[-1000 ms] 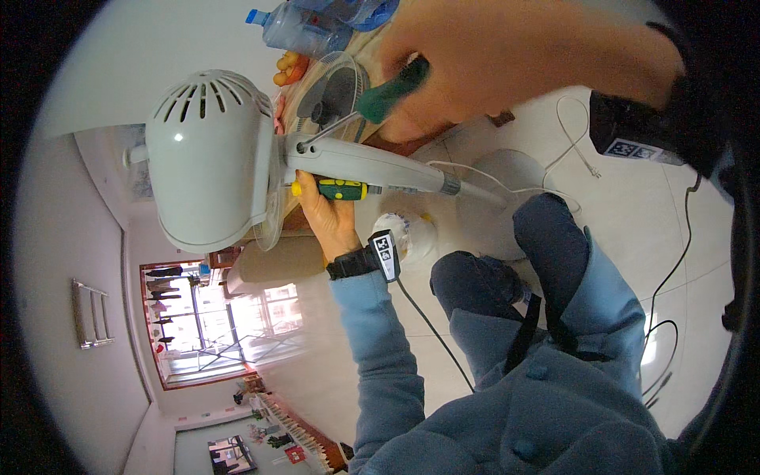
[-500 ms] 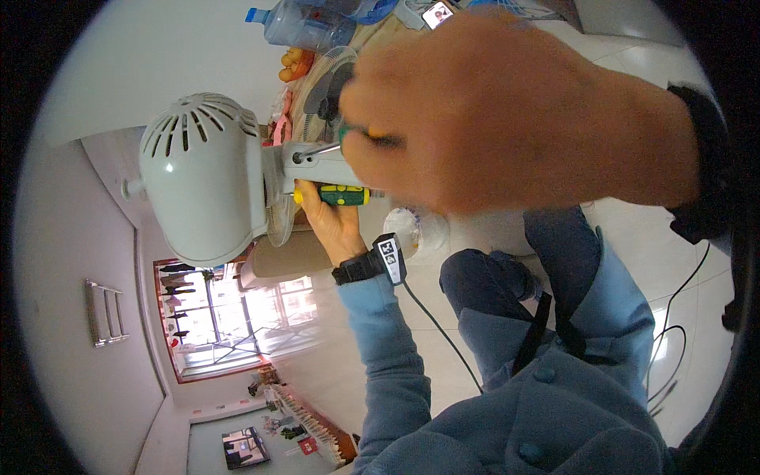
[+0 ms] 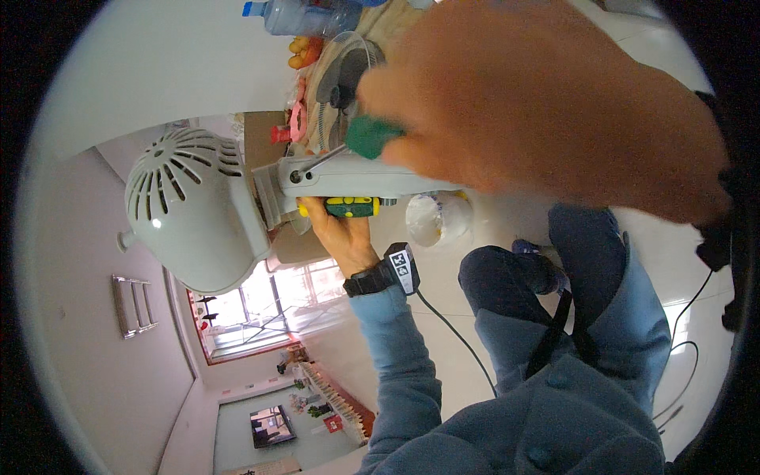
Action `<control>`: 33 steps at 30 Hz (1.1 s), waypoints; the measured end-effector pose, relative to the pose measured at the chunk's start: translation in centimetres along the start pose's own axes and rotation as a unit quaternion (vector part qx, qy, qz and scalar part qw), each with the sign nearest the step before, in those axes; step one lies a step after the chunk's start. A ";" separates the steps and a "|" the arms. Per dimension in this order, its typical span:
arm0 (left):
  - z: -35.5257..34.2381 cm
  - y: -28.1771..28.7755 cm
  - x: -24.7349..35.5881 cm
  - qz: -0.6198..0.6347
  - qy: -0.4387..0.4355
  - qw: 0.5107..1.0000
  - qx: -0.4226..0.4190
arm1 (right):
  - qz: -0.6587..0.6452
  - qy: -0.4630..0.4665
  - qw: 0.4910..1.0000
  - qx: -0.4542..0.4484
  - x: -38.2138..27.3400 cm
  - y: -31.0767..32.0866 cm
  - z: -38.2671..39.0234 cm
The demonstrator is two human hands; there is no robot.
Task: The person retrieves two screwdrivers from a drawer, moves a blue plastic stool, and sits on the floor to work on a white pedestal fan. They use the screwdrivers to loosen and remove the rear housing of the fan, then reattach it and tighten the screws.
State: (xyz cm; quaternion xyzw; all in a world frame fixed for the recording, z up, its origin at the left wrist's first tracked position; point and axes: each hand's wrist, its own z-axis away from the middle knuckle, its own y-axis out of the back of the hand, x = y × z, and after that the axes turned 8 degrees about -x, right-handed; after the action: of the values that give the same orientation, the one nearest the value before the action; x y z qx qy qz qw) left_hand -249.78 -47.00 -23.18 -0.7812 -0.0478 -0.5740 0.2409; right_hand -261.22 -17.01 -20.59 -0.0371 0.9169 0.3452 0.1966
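A white electric fan's rounded motor housing (image 3: 198,218) with vent slots lies at the left, its white neck (image 3: 356,176) stretching right. My right hand (image 3: 514,99), large and close, is closed round the green handle of a screwdriver (image 3: 370,137). The metal shaft slants down-left, its tip at a round hole in the neck. Under the neck, my left hand (image 3: 346,240) is closed, its thumb along a second, yellow-and-green screwdriver (image 3: 352,207) lying against the neck's lower side. Its other fingers are mostly hidden behind the neck.
Beyond the neck lie a clear round fan part (image 3: 342,67), a blue water jug (image 3: 305,17), orange fruit-like things (image 3: 304,52) and a pink item (image 3: 298,119). A lined white bin (image 3: 439,218) stands on the floor. A black cable (image 3: 455,336) runs from my left wrist device.
The view has shifted, and the housing appears lower and tilted. My right hand has turned, baring more of the green handle. Both hands keep their hold.
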 end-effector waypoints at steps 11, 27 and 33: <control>0.7 2.6 -0.3 -0.049 -0.004 0.999 0.006 | -0.063 -0.001 0.997 -0.037 0.2 0.8 0.7; 0.1 -0.1 0.0 -0.026 0.014 0.999 -0.013 | 0.227 0.158 0.953 0.124 0.3 -0.7 -1.0; -0.1 0.3 0.1 0.087 0.023 0.992 -0.084 | -0.039 -0.023 0.999 0.022 -0.5 1.2 -0.6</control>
State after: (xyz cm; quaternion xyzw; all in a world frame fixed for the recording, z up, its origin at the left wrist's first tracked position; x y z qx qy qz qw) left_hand -249.72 -47.34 -23.22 -0.7862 0.0744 -0.5709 0.2244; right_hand -261.22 -16.53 -19.29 -0.0608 0.9174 0.3179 0.2314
